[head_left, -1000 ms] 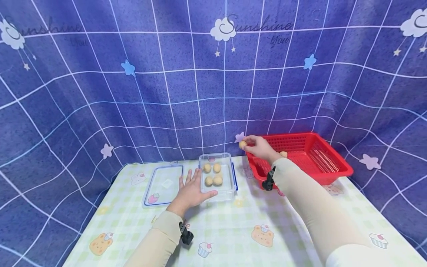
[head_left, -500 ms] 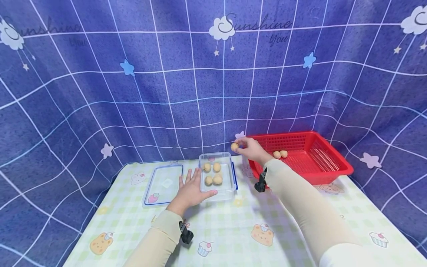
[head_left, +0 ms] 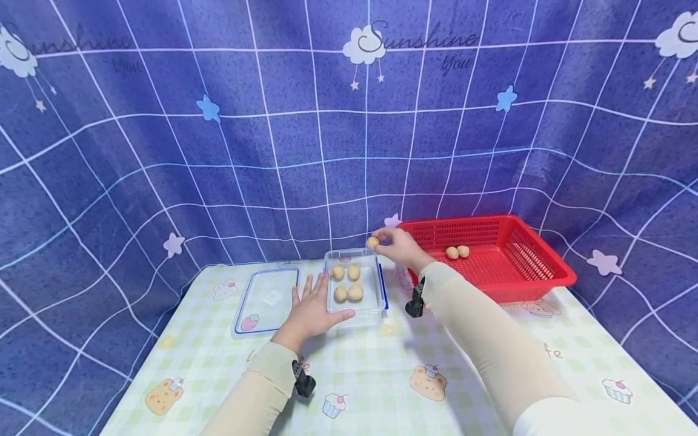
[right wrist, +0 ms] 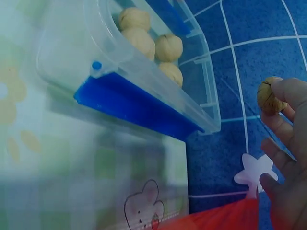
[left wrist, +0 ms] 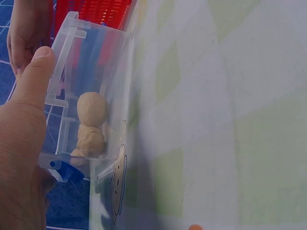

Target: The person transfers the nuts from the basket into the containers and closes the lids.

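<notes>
My right hand [head_left: 400, 247] pinches a walnut [right wrist: 270, 96] between thumb and fingertips, above the far right corner of the clear plastic box [head_left: 372, 315]. Inside that box lie several walnuts [head_left: 354, 293], grouped toward its left side; blue clips [right wrist: 139, 105] hang along its walls. Fingers spread, my left hand [head_left: 309, 312] lies against the left and near sides of the box. Its thumb [left wrist: 36, 76] reaches along the near rim in the left wrist view. Two more walnuts [head_left: 457, 252] sit together in the red basket [head_left: 518, 293] to the right.
Left of the box, a clear lid with a blue seal [head_left: 267, 303] lies flat on the checked tablecloth [head_left: 392, 381]. A blue patterned curtain [head_left: 349, 151] rises directly behind the table. The basket's tall slotted walls stand just right of the box.
My right hand has carried the walnut leftward from the basket's rim to the far right corner of the box. Both walnuts in the basket have come into sight. The left hand stays in place.
</notes>
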A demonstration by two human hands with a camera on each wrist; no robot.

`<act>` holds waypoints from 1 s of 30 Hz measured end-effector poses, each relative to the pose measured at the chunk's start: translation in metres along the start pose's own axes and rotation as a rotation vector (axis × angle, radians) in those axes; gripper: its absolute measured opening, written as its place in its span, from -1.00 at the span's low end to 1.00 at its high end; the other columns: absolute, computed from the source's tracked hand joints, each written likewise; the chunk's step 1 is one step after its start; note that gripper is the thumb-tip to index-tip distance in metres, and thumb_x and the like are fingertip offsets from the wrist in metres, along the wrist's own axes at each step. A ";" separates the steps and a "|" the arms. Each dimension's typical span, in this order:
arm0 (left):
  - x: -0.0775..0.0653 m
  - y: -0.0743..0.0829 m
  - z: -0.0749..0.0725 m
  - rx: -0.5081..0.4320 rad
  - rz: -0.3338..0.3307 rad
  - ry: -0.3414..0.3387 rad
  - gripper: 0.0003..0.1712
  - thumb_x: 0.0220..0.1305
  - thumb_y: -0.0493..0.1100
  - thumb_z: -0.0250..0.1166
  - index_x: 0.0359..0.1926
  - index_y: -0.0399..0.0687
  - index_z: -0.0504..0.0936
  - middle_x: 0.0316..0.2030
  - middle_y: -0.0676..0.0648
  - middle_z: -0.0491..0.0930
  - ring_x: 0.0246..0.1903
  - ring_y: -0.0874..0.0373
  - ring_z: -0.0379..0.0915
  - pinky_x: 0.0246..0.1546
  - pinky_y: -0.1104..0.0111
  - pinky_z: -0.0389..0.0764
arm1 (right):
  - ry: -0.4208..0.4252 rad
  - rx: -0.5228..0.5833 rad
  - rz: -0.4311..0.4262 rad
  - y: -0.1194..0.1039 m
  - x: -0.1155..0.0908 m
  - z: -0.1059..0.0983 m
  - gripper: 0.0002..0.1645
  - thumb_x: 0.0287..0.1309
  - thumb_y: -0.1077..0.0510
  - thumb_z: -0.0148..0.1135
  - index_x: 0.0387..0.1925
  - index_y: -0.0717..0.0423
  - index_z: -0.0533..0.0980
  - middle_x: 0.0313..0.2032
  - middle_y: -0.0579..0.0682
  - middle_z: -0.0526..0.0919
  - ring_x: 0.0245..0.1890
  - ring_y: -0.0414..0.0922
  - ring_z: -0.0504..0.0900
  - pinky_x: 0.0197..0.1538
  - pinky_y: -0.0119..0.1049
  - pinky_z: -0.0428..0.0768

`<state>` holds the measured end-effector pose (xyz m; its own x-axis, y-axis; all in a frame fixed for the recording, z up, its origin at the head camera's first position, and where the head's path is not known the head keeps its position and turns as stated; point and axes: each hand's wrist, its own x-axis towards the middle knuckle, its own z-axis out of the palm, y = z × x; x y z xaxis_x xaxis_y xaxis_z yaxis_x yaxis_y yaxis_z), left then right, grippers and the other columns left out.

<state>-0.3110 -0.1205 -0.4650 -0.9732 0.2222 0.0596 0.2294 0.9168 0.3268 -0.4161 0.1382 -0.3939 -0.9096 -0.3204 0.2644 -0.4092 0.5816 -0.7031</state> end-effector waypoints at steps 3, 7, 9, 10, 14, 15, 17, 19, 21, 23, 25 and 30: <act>0.000 -0.001 0.000 0.002 -0.001 -0.002 0.39 0.13 0.61 0.17 0.61 -0.22 -0.16 0.60 -0.18 -0.17 0.57 -0.16 -0.51 0.44 -0.26 -0.47 | -0.013 0.017 0.008 -0.004 0.000 0.005 -0.51 0.26 0.09 0.37 0.18 0.17 0.57 0.04 0.14 0.70 0.20 0.08 0.59 0.32 -0.03 0.45; 0.000 -0.002 0.001 -0.002 -0.001 0.002 0.39 0.14 0.60 0.18 0.61 -0.21 -0.16 0.60 -0.18 -0.16 0.57 -0.16 -0.50 0.43 -0.26 -0.49 | -0.026 0.039 0.010 -0.007 0.000 0.012 -0.52 0.26 0.11 0.37 0.18 0.17 0.57 0.04 0.14 0.71 0.20 0.06 0.59 0.33 -0.04 0.44; 0.000 -0.001 0.001 -0.005 -0.001 0.004 0.38 0.14 0.59 0.19 0.61 -0.22 -0.16 0.60 -0.19 -0.15 0.57 -0.17 -0.50 0.43 -0.26 -0.49 | -0.031 0.038 0.006 -0.007 0.001 0.015 -0.53 0.27 0.09 0.37 0.17 0.16 0.58 0.05 0.13 0.71 0.19 0.04 0.59 0.33 -0.05 0.44; 0.000 -0.001 0.001 -0.007 0.000 0.006 0.38 0.14 0.58 0.20 0.61 -0.22 -0.15 0.60 -0.20 -0.14 0.57 -0.17 -0.49 0.43 -0.27 -0.49 | -0.036 0.036 0.002 -0.007 0.001 0.016 -0.53 0.27 0.09 0.37 0.17 0.15 0.58 0.05 0.13 0.70 0.20 0.04 0.58 0.32 -0.05 0.45; 0.000 0.000 0.000 -0.013 0.000 0.009 0.38 0.14 0.57 0.21 0.60 -0.23 -0.14 0.59 -0.21 -0.12 0.57 -0.17 -0.49 0.43 -0.27 -0.48 | -0.056 0.044 -0.013 -0.010 0.001 0.021 -0.53 0.27 0.09 0.37 0.17 0.16 0.58 0.07 0.14 0.69 0.20 0.04 0.58 0.29 -0.05 0.49; 0.000 0.000 0.000 -0.012 -0.001 0.010 0.37 0.14 0.57 0.21 0.60 -0.24 -0.13 0.59 -0.21 -0.12 0.57 -0.17 -0.49 0.43 -0.28 -0.47 | -0.061 0.051 -0.015 -0.011 0.001 0.022 -0.53 0.28 0.09 0.37 0.18 0.16 0.57 0.07 0.14 0.69 0.20 0.05 0.58 0.29 -0.04 0.50; 0.000 -0.001 0.001 -0.010 -0.001 0.013 0.37 0.15 0.56 0.22 0.60 -0.23 -0.12 0.59 -0.21 -0.11 0.57 -0.17 -0.48 0.43 -0.28 -0.45 | -0.067 0.054 -0.014 -0.012 0.000 0.024 -0.52 0.28 0.09 0.36 0.18 0.16 0.57 0.08 0.14 0.69 0.20 0.04 0.58 0.27 -0.04 0.52; 0.000 -0.001 0.002 -0.002 -0.001 0.016 0.36 0.15 0.56 0.21 0.61 -0.23 -0.12 0.59 -0.20 -0.11 0.58 -0.17 -0.46 0.43 -0.28 -0.41 | -0.068 0.055 -0.010 -0.014 0.000 0.025 -0.51 0.28 0.07 0.36 0.19 0.15 0.57 0.08 0.12 0.69 0.20 0.04 0.58 0.27 -0.04 0.52; 0.000 -0.001 0.002 0.007 -0.002 0.017 0.37 0.14 0.58 0.20 0.61 -0.22 -0.12 0.59 -0.20 -0.11 0.58 -0.18 -0.45 0.44 -0.28 -0.39 | -0.066 0.053 -0.019 -0.014 0.000 0.027 -0.49 0.28 0.05 0.36 0.20 0.16 0.56 0.08 0.12 0.69 0.20 0.05 0.58 0.27 -0.04 0.52; 0.000 -0.002 0.002 0.008 0.001 0.016 0.37 0.14 0.58 0.19 0.61 -0.22 -0.13 0.59 -0.19 -0.12 0.58 -0.19 -0.44 0.44 -0.29 -0.39 | -0.064 0.062 -0.029 -0.015 0.001 0.028 -0.49 0.27 0.06 0.36 0.20 0.16 0.55 0.07 0.13 0.70 0.21 0.05 0.58 0.26 -0.04 0.52; 0.000 -0.002 0.002 0.005 0.003 0.014 0.38 0.14 0.58 0.20 0.61 -0.22 -0.13 0.59 -0.19 -0.13 0.58 -0.20 -0.43 0.43 -0.29 -0.41 | -0.063 0.079 -0.034 -0.015 0.001 0.029 -0.48 0.27 0.08 0.37 0.21 0.16 0.54 0.07 0.14 0.70 0.21 0.05 0.57 0.26 -0.03 0.52; 0.000 -0.001 0.000 -0.011 0.003 0.006 0.38 0.14 0.58 0.21 0.61 -0.23 -0.13 0.59 -0.21 -0.13 0.57 -0.21 -0.44 0.43 -0.28 -0.47 | -0.060 0.094 -0.036 -0.014 0.002 0.030 -0.49 0.28 0.12 0.36 0.23 0.13 0.52 0.07 0.14 0.70 0.22 0.03 0.57 0.28 -0.04 0.50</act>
<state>-0.3111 -0.1211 -0.4657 -0.9726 0.2228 0.0661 0.2319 0.9127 0.3366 -0.4103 0.1069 -0.4030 -0.8874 -0.3858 0.2523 -0.4303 0.4971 -0.7535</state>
